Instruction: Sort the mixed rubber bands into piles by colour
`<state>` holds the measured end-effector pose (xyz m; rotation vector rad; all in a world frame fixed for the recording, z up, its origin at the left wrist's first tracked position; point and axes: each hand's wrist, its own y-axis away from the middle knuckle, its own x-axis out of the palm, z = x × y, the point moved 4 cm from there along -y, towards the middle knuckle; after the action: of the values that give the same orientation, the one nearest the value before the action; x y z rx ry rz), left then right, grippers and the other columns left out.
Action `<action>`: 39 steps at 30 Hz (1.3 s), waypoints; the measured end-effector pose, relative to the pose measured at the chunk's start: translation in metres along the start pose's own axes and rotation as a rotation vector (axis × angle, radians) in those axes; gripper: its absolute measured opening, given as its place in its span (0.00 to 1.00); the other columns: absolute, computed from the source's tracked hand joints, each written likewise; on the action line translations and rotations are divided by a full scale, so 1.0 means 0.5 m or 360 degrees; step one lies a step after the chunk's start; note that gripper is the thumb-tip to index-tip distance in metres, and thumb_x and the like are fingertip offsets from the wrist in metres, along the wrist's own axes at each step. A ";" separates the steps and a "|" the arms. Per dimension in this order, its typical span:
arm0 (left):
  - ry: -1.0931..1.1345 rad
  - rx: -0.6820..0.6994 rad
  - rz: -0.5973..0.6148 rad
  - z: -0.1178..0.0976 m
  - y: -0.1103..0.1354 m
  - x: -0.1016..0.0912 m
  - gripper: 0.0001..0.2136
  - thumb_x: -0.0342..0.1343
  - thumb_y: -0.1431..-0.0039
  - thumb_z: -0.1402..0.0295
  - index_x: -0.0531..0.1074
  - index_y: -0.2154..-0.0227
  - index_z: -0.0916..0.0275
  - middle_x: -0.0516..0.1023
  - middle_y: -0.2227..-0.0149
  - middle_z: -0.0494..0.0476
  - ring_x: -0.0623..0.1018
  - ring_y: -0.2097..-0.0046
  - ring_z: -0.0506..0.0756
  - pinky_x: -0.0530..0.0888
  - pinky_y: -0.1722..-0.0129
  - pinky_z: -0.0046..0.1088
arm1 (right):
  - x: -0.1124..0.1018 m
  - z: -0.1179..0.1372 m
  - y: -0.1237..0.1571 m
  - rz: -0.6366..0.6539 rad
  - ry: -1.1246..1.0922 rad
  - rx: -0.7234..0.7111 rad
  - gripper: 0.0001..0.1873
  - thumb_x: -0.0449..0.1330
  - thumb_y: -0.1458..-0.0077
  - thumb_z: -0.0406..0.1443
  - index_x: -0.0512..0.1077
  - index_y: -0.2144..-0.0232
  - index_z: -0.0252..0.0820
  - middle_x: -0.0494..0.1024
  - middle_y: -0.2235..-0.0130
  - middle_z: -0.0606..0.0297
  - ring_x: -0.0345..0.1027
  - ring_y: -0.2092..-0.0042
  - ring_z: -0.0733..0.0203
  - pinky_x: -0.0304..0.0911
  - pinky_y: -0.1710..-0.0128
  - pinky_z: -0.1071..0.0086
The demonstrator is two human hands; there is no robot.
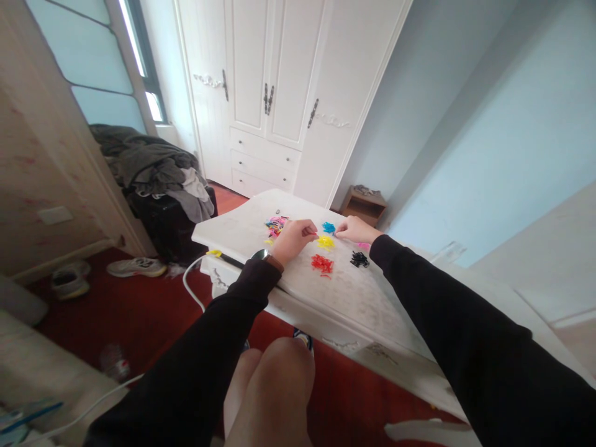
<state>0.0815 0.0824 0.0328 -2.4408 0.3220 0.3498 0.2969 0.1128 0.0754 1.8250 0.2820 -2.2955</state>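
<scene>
Both my hands rest on a white table [354, 298] among small heaps of coloured plastic bits. My left hand [294, 239] is curled, its fingertips pinched beside a yellow heap [326, 242]. My right hand [354, 230] is also pinched, between a blue heap [328, 227] and a pink bit [364, 246]. A red heap [322, 264] and a black heap [359, 259] lie nearer to me. A mixed pile [275, 225] sits left of my left hand. Whatever the fingers hold is too small to see.
A white wardrobe [279, 93] stands behind the table. A dark chair piled with clothes [158, 174] is at the left, shoes [135, 267] lie on the red floor, and a white cable [190, 282] hangs off the table. My bare knees [274, 385] are below.
</scene>
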 end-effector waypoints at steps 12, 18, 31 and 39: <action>0.0049 -0.0084 -0.0074 0.001 -0.001 -0.005 0.07 0.63 0.42 0.67 0.73 0.72 0.63 0.78 0.76 0.52 0.80 0.72 0.52 0.73 0.70 0.24 | 0.009 0.127 0.068 -0.0297 -0.0319 -0.0235 0.06 0.61 0.48 0.31 0.80 0.72 0.39 0.82 0.72 0.64 0.72 0.70 0.64 0.63 0.67 0.72; 0.0029 -0.0018 -0.0093 -0.009 0.003 -0.009 0.04 0.59 0.42 0.73 0.70 0.71 0.62 0.79 0.74 0.52 0.80 0.72 0.50 0.74 0.71 0.23 | 0.047 0.169 0.092 -0.0433 -0.0558 -0.0241 0.08 0.65 0.45 0.37 0.77 0.74 0.39 0.81 0.72 0.65 0.71 0.70 0.63 0.62 0.67 0.71; 0.0069 0.0015 -0.0080 -0.010 0.001 -0.006 0.13 0.61 0.38 0.59 0.73 0.72 0.63 0.79 0.75 0.55 0.79 0.71 0.51 0.75 0.69 0.25 | 0.040 0.139 0.163 -0.0950 -0.0316 -0.0380 0.10 0.59 0.38 0.37 0.74 0.72 0.43 0.78 0.69 0.62 0.71 0.65 0.58 0.65 0.61 0.66; -0.0010 0.0062 0.0070 -0.031 0.007 -0.003 0.10 0.61 0.41 0.64 0.80 0.71 0.66 0.82 0.72 0.57 0.77 0.70 0.51 0.73 0.69 0.25 | 0.062 0.103 0.236 -0.0597 -0.0197 -0.0851 0.09 0.58 0.34 0.37 0.76 0.66 0.45 0.80 0.64 0.60 0.73 0.59 0.56 0.67 0.55 0.62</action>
<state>0.0814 0.0700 0.0431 -2.3968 0.3772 0.3671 0.2736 -0.0157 0.0534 1.4413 1.1742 -2.2350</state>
